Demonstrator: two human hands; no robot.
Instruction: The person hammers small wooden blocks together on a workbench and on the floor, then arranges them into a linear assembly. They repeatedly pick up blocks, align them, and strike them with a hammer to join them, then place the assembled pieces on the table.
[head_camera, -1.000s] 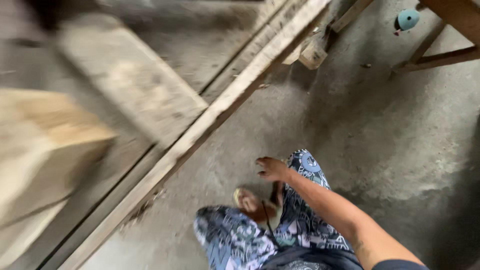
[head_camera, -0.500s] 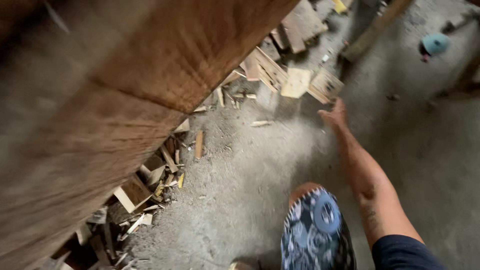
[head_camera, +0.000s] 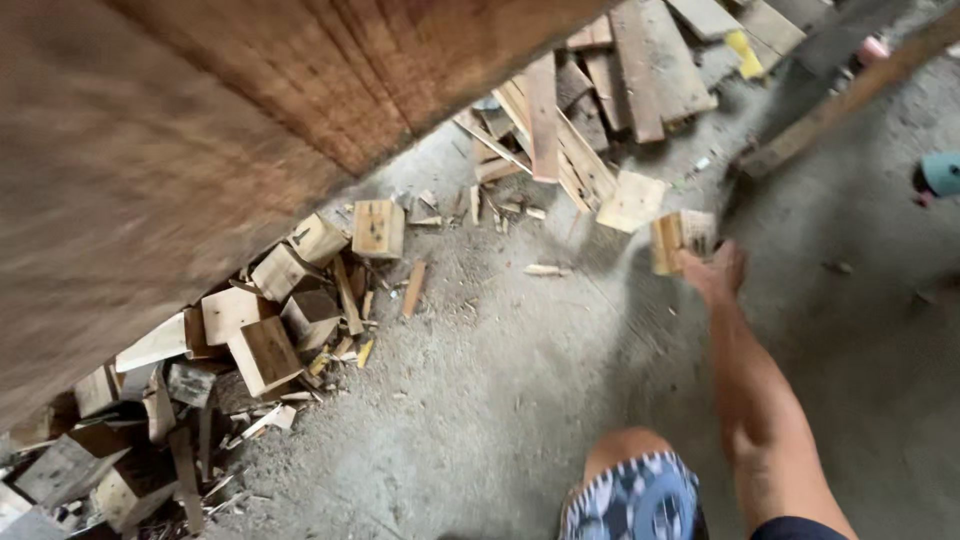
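Observation:
My right hand (head_camera: 716, 272) reaches forward over the dusty concrete floor, fingers apart. Its fingertips are at the lower right edge of a small pale wooden block (head_camera: 672, 240); whether they touch it I cannot tell. A flat square offcut (head_camera: 630, 200) lies just left of that block. A large brown wooden board (head_camera: 200, 150) fills the upper left, very close to the camera and blurred. My left hand is out of sight. My knee in blue patterned shorts (head_camera: 635, 495) shows at the bottom.
A heap of wooden blocks and splinters (head_camera: 265, 350) lies under the board at left. Stacked planks (head_camera: 640, 70) lie at the top centre. A long beam (head_camera: 850, 100) runs diagonally at upper right, with a teal object (head_camera: 942, 172) at the right edge.
The view has swung from a beam and bare floor to the scrap pile. My right arm has stretched forward from my side and now reaches the small block.

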